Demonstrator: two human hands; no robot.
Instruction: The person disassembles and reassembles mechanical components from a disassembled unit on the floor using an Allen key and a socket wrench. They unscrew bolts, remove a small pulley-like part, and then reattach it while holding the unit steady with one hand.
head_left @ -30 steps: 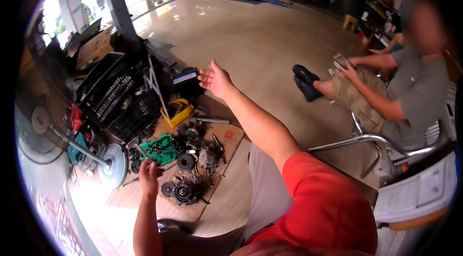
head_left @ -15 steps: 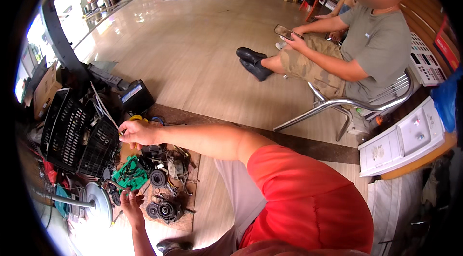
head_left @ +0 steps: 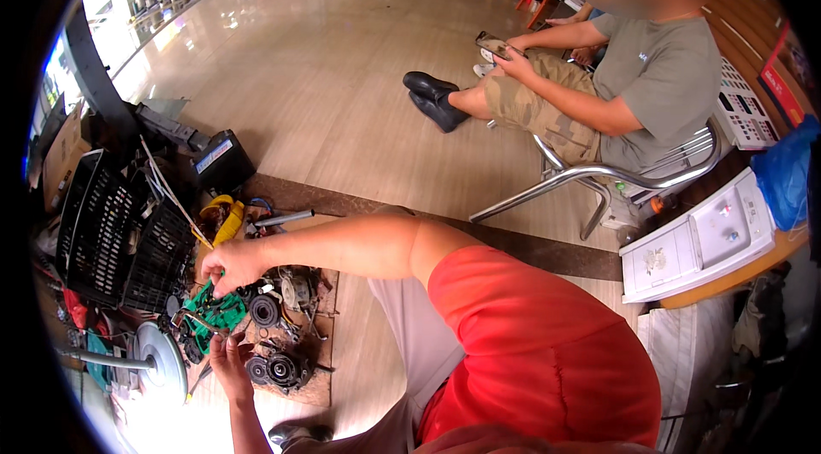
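Observation:
My right hand (head_left: 233, 266) reaches across from the right over a green tool tray (head_left: 224, 310). Its fingers point down and are pinched together; what they hold, if anything, is too small to make out. Lower down, my left hand (head_left: 228, 358) has its thumb and fingers on the end of a bent metal bar (head_left: 198, 321), which slants up to the left beside the tray. Dark round machine parts (head_left: 282, 368) lie on a brown board (head_left: 318, 386) to the right of my left hand, with a ring-shaped part (head_left: 265, 310) above them.
Black plastic crates (head_left: 101, 227), thin rods (head_left: 175, 193) and a car battery (head_left: 224, 162) stand at the left. A metal tube (head_left: 286, 218) and a yellow object (head_left: 224, 219) lie beyond my right forearm. A round grey base (head_left: 162, 364) is lower left. Another person (head_left: 658, 69) sits with a phone.
My right hand has come down toward the green tray, its fingers now pointing down. The yellow object and metal tube show more fully. My left hand still holds the bar. The view has shifted slightly.

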